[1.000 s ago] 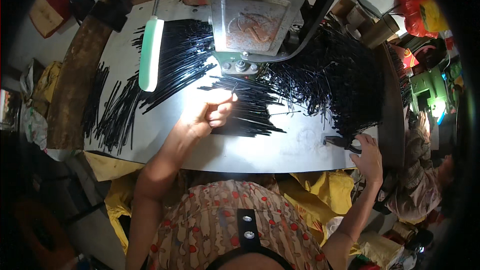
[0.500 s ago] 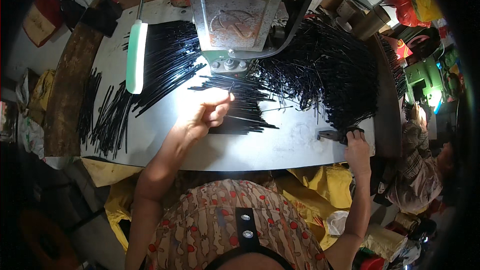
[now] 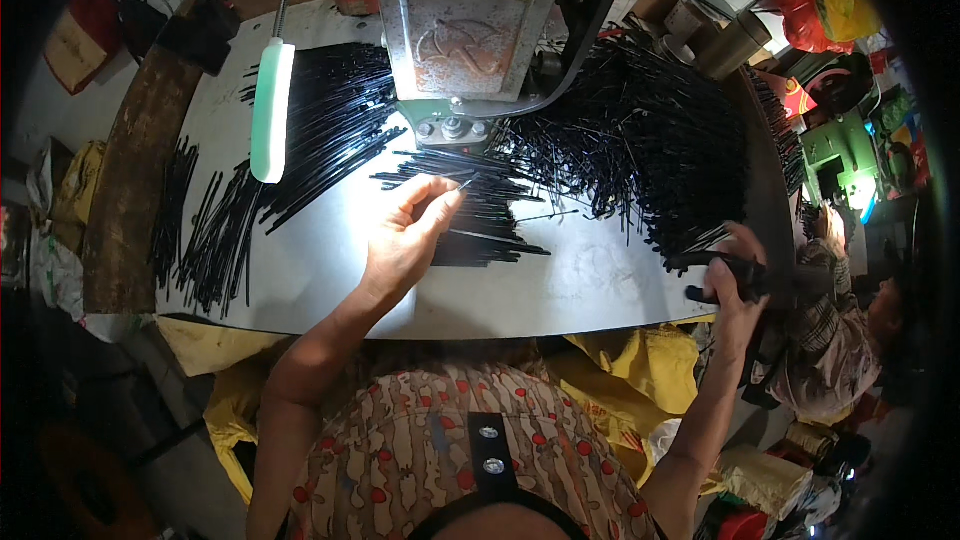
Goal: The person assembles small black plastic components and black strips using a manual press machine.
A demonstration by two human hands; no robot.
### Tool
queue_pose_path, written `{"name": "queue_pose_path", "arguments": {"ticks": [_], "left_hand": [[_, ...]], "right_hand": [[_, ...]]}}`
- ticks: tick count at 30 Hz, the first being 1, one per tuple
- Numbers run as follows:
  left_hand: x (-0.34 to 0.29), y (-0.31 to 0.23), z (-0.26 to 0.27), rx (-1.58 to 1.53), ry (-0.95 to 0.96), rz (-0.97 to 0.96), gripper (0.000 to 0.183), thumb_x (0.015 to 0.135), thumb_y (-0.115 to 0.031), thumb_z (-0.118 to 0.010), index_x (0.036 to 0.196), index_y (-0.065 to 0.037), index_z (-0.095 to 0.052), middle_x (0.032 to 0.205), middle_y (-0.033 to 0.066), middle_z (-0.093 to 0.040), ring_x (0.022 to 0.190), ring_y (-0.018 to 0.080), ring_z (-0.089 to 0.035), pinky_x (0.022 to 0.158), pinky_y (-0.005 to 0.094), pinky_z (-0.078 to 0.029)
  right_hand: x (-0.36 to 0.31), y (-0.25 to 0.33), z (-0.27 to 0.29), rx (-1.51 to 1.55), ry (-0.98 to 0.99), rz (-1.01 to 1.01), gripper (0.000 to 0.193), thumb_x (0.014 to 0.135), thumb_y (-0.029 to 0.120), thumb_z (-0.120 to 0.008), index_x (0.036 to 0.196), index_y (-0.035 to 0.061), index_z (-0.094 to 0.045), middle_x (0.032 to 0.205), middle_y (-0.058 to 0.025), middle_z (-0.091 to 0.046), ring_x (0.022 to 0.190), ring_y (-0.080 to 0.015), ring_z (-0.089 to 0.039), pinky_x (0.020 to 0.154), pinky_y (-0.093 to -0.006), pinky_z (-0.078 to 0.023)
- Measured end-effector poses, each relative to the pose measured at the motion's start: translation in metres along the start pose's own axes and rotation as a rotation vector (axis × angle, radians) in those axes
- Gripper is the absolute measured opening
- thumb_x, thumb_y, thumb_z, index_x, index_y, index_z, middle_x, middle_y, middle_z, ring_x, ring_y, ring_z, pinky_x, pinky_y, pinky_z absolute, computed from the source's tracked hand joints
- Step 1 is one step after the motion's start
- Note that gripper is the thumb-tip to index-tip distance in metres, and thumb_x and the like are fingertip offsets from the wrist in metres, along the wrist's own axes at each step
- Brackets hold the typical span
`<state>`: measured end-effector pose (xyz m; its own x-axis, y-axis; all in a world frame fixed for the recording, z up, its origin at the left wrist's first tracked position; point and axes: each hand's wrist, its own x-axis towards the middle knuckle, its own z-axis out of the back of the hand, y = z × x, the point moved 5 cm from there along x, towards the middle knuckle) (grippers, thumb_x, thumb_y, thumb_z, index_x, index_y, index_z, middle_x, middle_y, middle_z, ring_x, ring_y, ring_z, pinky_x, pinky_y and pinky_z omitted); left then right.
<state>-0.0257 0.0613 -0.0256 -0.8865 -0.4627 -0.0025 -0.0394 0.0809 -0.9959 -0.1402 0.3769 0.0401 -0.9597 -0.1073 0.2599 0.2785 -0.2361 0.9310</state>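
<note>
My left hand (image 3: 403,232) is raised over the middle of the table, below the machine head. Thumb and forefinger pinch a short thin dark rod (image 3: 467,181), its tip showing past the fingertips. Beneath and beyond that hand lies a loose row of black rods (image 3: 485,230). At the table's right front edge, my right hand (image 3: 738,302) is closed around pliers (image 3: 698,260) with dark handles. Two dark prongs of the pliers point left, spread apart; their other end is blurred against the dark table edge.
A green and grey machine head (image 3: 465,40) stands over the far middle. Large heaps of black rods (image 3: 670,130) cover the right, and more rods (image 3: 320,130) fan out left beneath a lamp (image 3: 270,115). Wooden rails edge the table (image 3: 590,280). Another person (image 3: 830,360) works at far right.
My right hand has lifted the pliers off the tabletop and moved them slightly right, turning them. My left hand has turned a little, still pinching the thin rod.
</note>
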Motion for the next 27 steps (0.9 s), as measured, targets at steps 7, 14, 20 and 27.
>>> {"name": "queue_pose_path", "arguments": {"ticks": [7,14,20,27], "left_hand": [[-0.020,0.001,0.000,0.041,-0.096,-0.096,0.015,0.084,-0.010,-0.057,0.098,-0.003,-0.058,0.085,0.0003,-0.059,0.078,0.0044,-0.052,0.071,0.0182,-0.043],[-0.024,-0.005,-0.005,-0.051,-0.028,-0.245,0.019,0.083,-0.002,-0.056,0.102,-0.004,-0.057,0.090,0.0002,-0.059,0.082,0.0038,-0.052,0.072,0.0172,-0.043],[-0.021,0.000,-0.008,-0.117,-0.036,-0.252,0.019,0.082,-0.001,-0.056,0.101,-0.004,-0.056,0.090,0.0003,-0.058,0.082,0.0040,-0.052,0.071,0.0173,-0.043],[-0.023,-0.011,-0.008,0.028,-0.098,-0.375,0.020,0.079,0.003,-0.058,0.098,-0.002,-0.056,0.085,0.0031,-0.059,0.075,0.0051,-0.053,0.065,0.0179,-0.045]], "right_hand": [[-0.004,-0.005,-0.098,-0.163,0.717,0.037,0.035,0.074,0.007,-0.055,0.108,0.0026,-0.050,0.100,-0.0052,-0.058,0.096,-0.0197,-0.051,0.084,-0.0309,-0.037],[-0.009,0.000,-0.148,-0.632,0.689,0.360,0.040,0.074,0.006,-0.057,0.111,0.0101,-0.043,0.093,-0.0136,-0.056,0.088,-0.0332,-0.053,0.076,-0.0388,-0.041],[-0.012,-0.005,-0.165,-0.501,0.726,0.249,0.052,0.067,-0.002,-0.053,0.116,0.0019,-0.035,0.111,-0.0215,-0.044,0.103,-0.0363,-0.046,0.087,-0.0408,-0.038],[-0.011,0.005,-0.165,-0.621,0.591,0.365,0.055,0.068,-0.003,-0.053,0.119,-0.0029,-0.032,0.115,-0.0229,-0.040,0.109,-0.0363,-0.042,0.090,-0.0391,-0.037]]}}
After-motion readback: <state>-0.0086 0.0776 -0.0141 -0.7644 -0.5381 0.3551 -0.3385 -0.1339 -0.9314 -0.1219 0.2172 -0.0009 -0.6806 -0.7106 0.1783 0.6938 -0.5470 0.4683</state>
